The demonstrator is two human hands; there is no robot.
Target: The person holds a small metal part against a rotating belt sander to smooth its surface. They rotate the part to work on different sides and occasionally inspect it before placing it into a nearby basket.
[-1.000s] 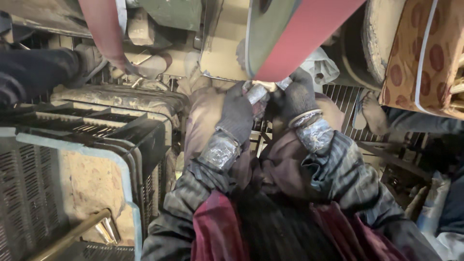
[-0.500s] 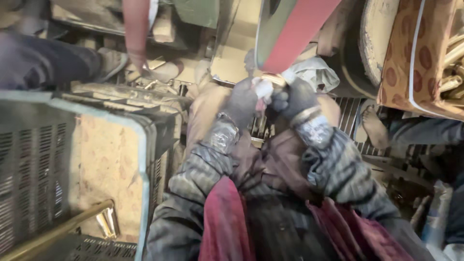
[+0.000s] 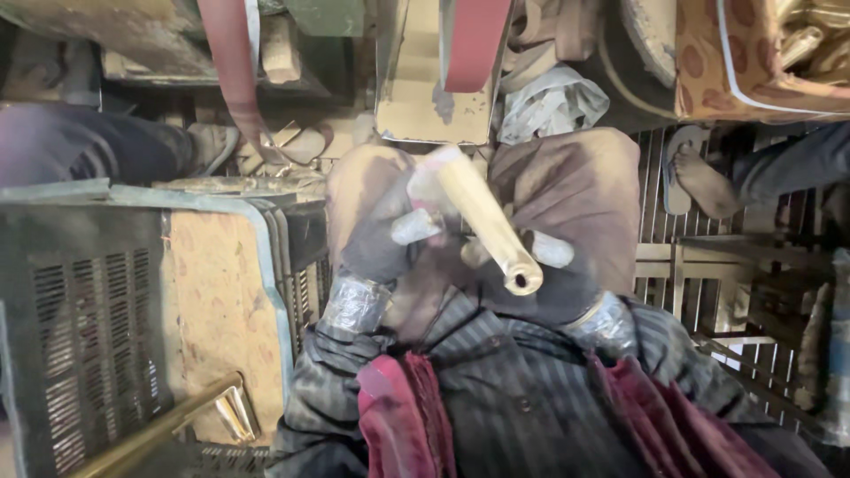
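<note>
Since half a second ago, we have drawn the brass tube [image 3: 482,221] back from the red sanding belt [image 3: 475,40] toward our chest; its hollow end now faces the camera. Our left hand [image 3: 381,243], in a dark glove, is clenched around the tube's far part, and our right hand [image 3: 540,279] grasps it near the open end, so the tube lies slanted across our lap between both.

At our left stands a grey-blue plastic crate [image 3: 106,310] with a sheet of stained cardboard [image 3: 217,327] against its wall; what else it holds we cannot make out. A brass rod [image 3: 159,429] pokes out below it. At upper right, a patterned cloth bag [image 3: 753,62] shows brass pieces, cut off by the frame edge.

Crumpled plastic [image 3: 553,102] lies beside the belt. Another person's bare foot [image 3: 704,181] rests on the metal grating [image 3: 708,274] to our right, and someone's dark trouser leg [image 3: 80,146] crosses at left.
</note>
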